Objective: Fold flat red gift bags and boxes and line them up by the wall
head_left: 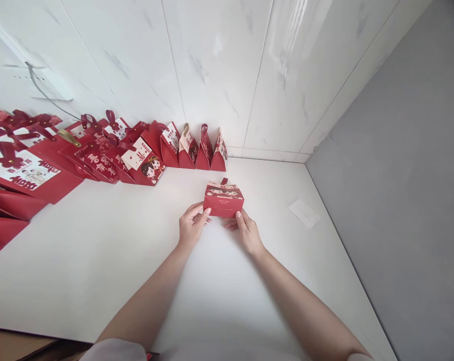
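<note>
A small red gift box with a cartoon picture on top sits on the white table, about mid-table. My left hand pinches its lower left corner, fingers curled against the box. Over at the lower right corner my right hand holds on, thumb pressed on the front face. Both hands grip the same box.
A row of finished red gift boxes with handles lines the marble wall at the back. More red boxes and flat red card pieces pile up at the left. A white paper slip lies to the right. A grey wall bounds the table's right edge.
</note>
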`<state>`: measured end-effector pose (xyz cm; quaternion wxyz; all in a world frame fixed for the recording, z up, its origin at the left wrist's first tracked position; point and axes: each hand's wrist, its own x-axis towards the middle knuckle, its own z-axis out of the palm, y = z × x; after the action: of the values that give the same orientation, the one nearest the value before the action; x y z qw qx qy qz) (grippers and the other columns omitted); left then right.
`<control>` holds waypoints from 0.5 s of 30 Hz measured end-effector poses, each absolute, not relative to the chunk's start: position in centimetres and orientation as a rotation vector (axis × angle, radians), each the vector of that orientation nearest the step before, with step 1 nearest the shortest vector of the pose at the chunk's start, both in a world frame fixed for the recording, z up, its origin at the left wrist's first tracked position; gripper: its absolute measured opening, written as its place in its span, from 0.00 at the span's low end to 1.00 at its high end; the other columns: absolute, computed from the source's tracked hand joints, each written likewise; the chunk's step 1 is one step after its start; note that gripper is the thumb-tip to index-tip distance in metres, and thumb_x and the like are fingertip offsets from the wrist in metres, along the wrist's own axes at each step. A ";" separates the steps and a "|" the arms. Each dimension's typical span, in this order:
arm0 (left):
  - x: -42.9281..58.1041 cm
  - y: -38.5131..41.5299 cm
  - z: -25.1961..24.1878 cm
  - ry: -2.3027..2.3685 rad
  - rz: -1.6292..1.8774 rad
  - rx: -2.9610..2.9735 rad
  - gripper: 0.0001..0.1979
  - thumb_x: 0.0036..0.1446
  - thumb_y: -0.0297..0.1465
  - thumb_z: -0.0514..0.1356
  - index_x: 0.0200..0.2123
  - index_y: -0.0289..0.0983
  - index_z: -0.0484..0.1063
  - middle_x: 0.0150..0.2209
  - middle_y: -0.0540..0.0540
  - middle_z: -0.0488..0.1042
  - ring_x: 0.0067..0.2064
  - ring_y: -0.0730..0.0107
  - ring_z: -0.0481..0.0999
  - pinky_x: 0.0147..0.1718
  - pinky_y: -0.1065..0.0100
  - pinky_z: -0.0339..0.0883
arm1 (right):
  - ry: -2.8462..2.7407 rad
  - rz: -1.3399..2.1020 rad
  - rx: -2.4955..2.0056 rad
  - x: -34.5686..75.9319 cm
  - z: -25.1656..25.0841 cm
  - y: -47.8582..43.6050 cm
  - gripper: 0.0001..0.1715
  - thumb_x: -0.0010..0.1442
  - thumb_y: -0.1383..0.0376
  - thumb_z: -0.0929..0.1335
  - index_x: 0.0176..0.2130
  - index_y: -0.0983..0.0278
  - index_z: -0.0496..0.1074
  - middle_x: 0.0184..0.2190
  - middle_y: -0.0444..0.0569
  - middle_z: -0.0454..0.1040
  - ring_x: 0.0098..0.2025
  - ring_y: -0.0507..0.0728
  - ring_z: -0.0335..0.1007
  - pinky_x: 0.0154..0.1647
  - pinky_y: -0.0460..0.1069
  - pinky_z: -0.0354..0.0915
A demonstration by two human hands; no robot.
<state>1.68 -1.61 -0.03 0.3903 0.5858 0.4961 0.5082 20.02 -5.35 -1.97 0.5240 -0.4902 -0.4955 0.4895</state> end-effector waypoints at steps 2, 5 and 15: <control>1.6 -1.4 -0.4 1.299 1.285 1.583 0.13 0.57 0.41 0.63 0.42 0.41 0.79 0.46 0.45 0.74 0.33 0.72 0.77 0.26 0.71 0.72 | -1.207 1.072 -1.179 20.1 -2.0 -5.5 0.28 0.70 0.49 0.58 0.62 0.59 0.64 0.45 0.52 0.77 0.39 0.58 0.75 0.40 0.54 0.73; 1.9 -1.3 -1.0 1.270 1.269 1.643 0.12 0.56 0.39 0.64 0.41 0.40 0.77 0.43 0.45 0.72 0.43 0.66 0.76 0.36 0.67 0.75 | -1.277 0.801 -1.165 20.0 -1.9 -5.9 0.25 0.70 0.54 0.60 0.64 0.53 0.63 0.55 0.52 0.69 0.51 0.60 0.70 0.44 0.54 0.73; 1.7 -1.0 -1.9 0.677 1.076 1.288 0.43 0.60 0.51 0.54 0.72 0.46 0.38 0.72 0.46 0.44 0.72 0.52 0.48 0.67 0.50 0.50 | -1.541 0.465 -1.183 19.8 -1.8 -6.5 0.25 0.70 0.66 0.59 0.61 0.46 0.67 0.58 0.51 0.60 0.51 0.58 0.67 0.53 0.56 0.69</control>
<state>1.66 -1.03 -1.88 0.6177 0.5596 0.2941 0.4677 19.79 -6.49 -1.84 0.5413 -0.4978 -0.6488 0.1957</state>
